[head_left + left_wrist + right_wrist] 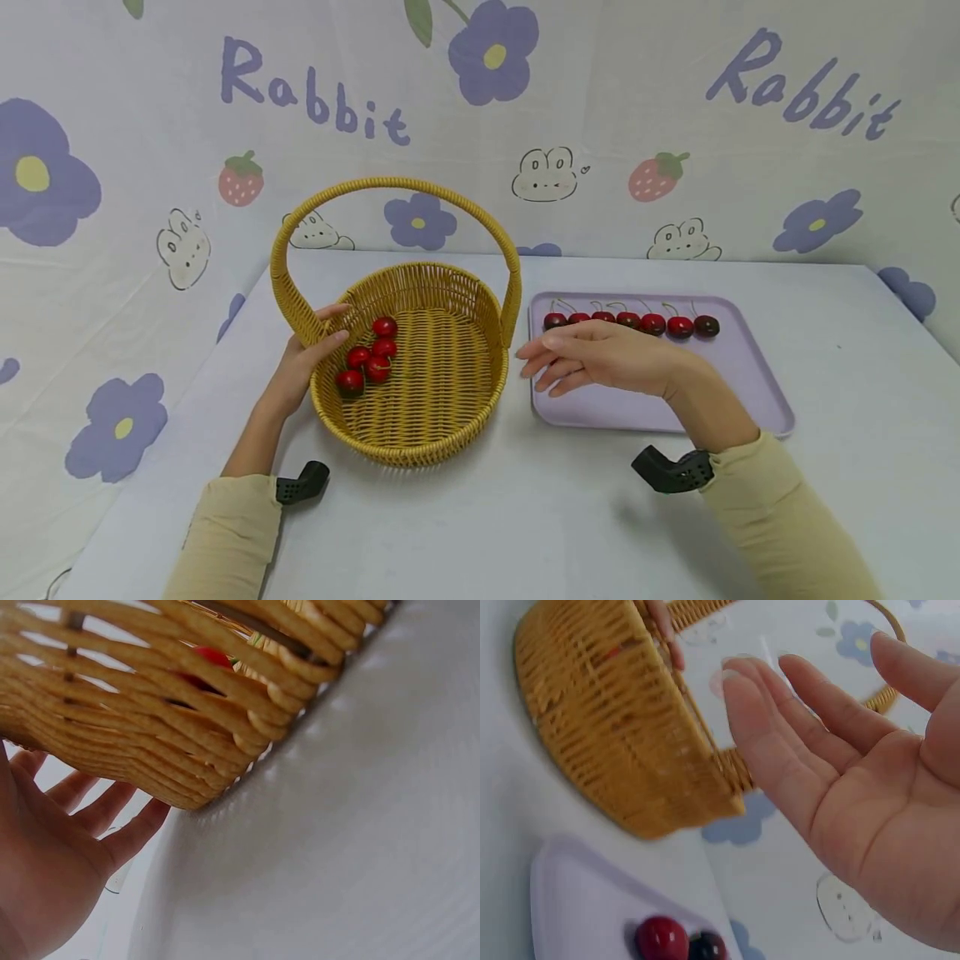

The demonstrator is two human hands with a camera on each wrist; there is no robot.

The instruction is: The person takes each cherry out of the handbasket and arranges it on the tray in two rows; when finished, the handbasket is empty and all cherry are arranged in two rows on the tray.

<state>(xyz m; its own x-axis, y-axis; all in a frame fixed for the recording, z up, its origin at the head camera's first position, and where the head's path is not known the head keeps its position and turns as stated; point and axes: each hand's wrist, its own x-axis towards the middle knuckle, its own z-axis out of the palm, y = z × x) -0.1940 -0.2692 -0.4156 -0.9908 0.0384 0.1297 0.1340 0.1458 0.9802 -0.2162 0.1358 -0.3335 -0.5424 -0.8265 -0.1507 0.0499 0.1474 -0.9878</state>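
Note:
A round woven basket (420,450) with a tall arched handle stands on the left of the table. Inside it, several red cherries (378,368) lie together on the left. My left hand (294,375) holds the basket's left rim, thumb over the edge; in the left wrist view the other fingers lie along the woven outer wall. Between basket and tray hovers my right hand (607,357), empty, its fingers extended and slightly bent. It partly covers a lilac tray (735,392), where several dark red cherries (679,327) with stems line the back edge.
The white table (480,533) meets a printed cloth backdrop (600,108) just behind the basket and tray. The basket's handle (390,183) arches high above its rim. Black wrist devices (675,471) are worn at both cuffs.

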